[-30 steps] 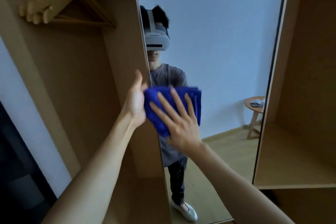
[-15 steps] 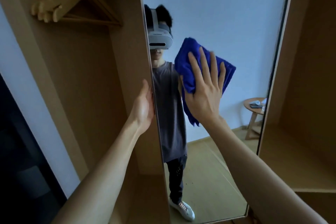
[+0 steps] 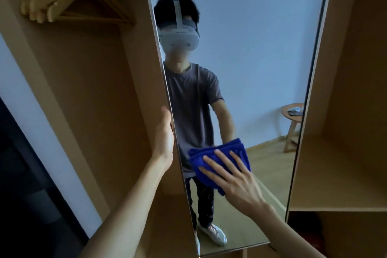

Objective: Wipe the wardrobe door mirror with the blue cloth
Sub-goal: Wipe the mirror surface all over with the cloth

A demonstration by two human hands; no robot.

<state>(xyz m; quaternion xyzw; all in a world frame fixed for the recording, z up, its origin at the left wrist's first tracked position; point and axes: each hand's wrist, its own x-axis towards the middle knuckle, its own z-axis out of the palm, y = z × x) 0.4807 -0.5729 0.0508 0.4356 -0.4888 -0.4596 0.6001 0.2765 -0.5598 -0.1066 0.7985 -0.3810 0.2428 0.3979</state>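
Observation:
The tall mirror (image 3: 261,48) on the open wardrobe door fills the middle of the view and reflects a person in a grey shirt. A folded blue cloth (image 3: 219,157) lies flat against the lower part of the glass. My right hand (image 3: 234,182) presses on the cloth with straight, spread fingers. My left hand (image 3: 165,136) holds the door's left edge at mid height; its thumb lies along the edge and its fingers are hidden behind the door.
Wooden hangers (image 3: 69,0) hang inside the open wardrobe at the upper left. A wardrobe shelf (image 3: 335,195) lies to the right of the door. The mirror reflects a small round wooden table (image 3: 293,119) and the wooden floor.
My right hand has swept the blue cloth from the upper middle of the mirror down to its lower part. My left hand has stayed on the door's left edge.

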